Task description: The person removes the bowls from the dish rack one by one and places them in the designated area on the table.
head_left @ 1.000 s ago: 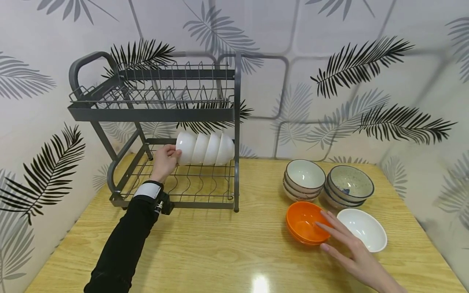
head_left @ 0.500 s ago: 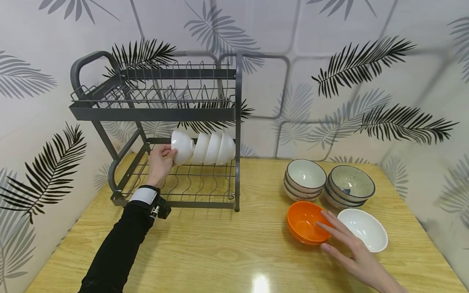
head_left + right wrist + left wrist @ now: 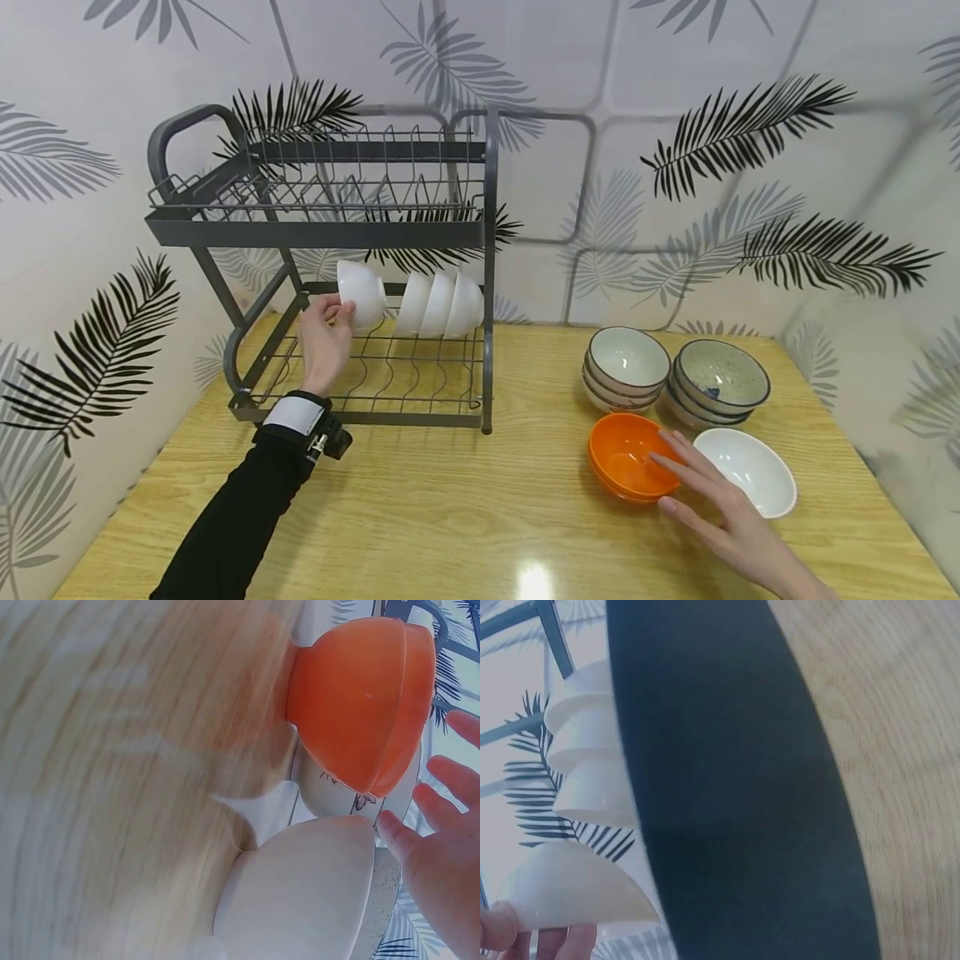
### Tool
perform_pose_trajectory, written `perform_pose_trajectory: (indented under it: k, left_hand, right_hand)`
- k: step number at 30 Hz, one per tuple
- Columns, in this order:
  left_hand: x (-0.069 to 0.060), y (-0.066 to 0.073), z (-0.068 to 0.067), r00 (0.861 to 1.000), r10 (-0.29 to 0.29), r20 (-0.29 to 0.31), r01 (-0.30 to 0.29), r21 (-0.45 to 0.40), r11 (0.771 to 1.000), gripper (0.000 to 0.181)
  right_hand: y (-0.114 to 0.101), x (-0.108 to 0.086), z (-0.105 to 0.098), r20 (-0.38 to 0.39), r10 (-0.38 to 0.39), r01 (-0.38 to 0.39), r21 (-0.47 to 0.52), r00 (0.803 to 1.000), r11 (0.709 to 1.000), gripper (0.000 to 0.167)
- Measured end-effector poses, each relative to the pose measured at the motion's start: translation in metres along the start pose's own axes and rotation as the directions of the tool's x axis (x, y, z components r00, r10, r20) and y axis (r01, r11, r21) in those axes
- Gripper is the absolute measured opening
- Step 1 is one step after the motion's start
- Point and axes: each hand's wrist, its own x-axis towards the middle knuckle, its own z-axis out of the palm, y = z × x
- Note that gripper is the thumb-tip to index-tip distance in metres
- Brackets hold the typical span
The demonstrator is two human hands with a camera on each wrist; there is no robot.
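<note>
My left hand [image 3: 326, 342] pinches the rim of a white bowl [image 3: 362, 293] inside the lower tier of the dish rack [image 3: 420, 419]. The held bowl is tilted on its side, apart from several white bowls [image 3: 441, 307] nested sideways at the rack's right end. In the left wrist view, thumb and fingertips grip the rim of the same bowl [image 3: 574, 889]. On the right, my right hand [image 3: 738, 529] hovers with fingers extended over the edge of the stacked orange bowls [image 3: 626, 454]; whether it touches them I cannot tell. Beside it lies a white bowl [image 3: 750, 471].
Behind the orange bowls stand a stack of whitish dark-rimmed bowls [image 3: 628, 358] and a stack of speckled grey-green bowls [image 3: 720, 379]. The rack's upper tier [image 3: 315, 233] overhangs the left hand. A leaf-patterned wall [image 3: 637, 108] backs the wooden table [image 3: 450, 517].
My left hand has drawn the white bowl leftward and slightly up, opening a gap from the other nested white bowls. My right hand stays by the orange bowls.
</note>
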Motion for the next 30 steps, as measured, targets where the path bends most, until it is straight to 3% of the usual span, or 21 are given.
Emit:
perform_pose_trajectory:
  k: [6, 12, 23, 30]
  left_hand:
    - [-0.011, 0.004, -0.003, 0.996, 0.078, -0.045, -0.078, 0.016, 0.997, 0.026]
    - [-0.023, 0.010, -0.004, 0.981, 0.182, -0.069, -0.179, 0.049, 0.983, 0.021]
    - [-0.044, 0.015, -0.002, 0.928, 0.365, -0.074, -0.348, 0.178, 0.920, 0.022]
    - [-0.057, 0.020, -0.001, 0.888, 0.459, -0.021, -0.443, 0.229, 0.867, 0.020]
  right_hand:
    - [-0.001, 0.000, -0.003, 0.008, 0.024, -0.024, -0.003, 1.000, 1.000, 0.056]
    - [-0.001, 0.000, -0.004, 0.003, 0.024, -0.024, 0.000, 1.000, 1.000, 0.055]
    - [0.001, 0.000, -0.004, -0.035, -0.021, 0.021, -0.005, 0.999, 1.000, 0.062]
    - [0.001, 0.003, -0.007, -0.042, -0.047, 0.047, -0.005, 0.998, 0.999, 0.066]
